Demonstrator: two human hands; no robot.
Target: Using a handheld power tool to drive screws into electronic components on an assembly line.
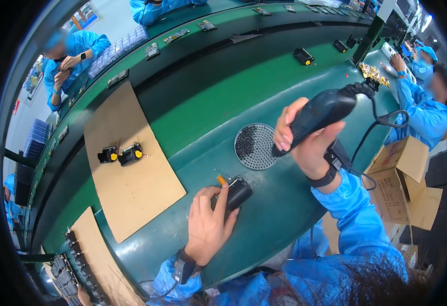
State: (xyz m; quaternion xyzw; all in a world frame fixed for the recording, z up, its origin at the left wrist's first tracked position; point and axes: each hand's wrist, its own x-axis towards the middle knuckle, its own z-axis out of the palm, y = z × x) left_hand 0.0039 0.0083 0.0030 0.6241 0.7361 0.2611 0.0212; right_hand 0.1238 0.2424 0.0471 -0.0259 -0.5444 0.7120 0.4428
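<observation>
Head view, clock directions taken from the black housing (240, 192) at the centre of the work. The housing lies on its side on the green desk (277, 224), with an orange tab (221, 179) and a thin wire at its 11 o'clock end. The left hand (206, 222), reaching in from 7 o'clock, grips it between thumb and curled fingers. The right hand (305, 132), raised toward 2 o'clock, is closed around a black corded tool (323, 112), whose tip points down toward 8 o'clock and overlaps the edge of a round grey dish (264, 162); the gap between tip and dish cannot be judged. The dish, at 1 o'clock, is pitted with small holes and holds tiny black pieces (246, 142) along its 9 o'clock side. At 9 o'clock lies a cardboard sheet (137, 201), bearing two black units (130, 155) with yellow spots. An open carton (387, 196) stands at 3 o'clock. Farther out, co-workers in blue appear at 10 o'clock (83, 43) and at 2 o'clock (427, 120).
</observation>
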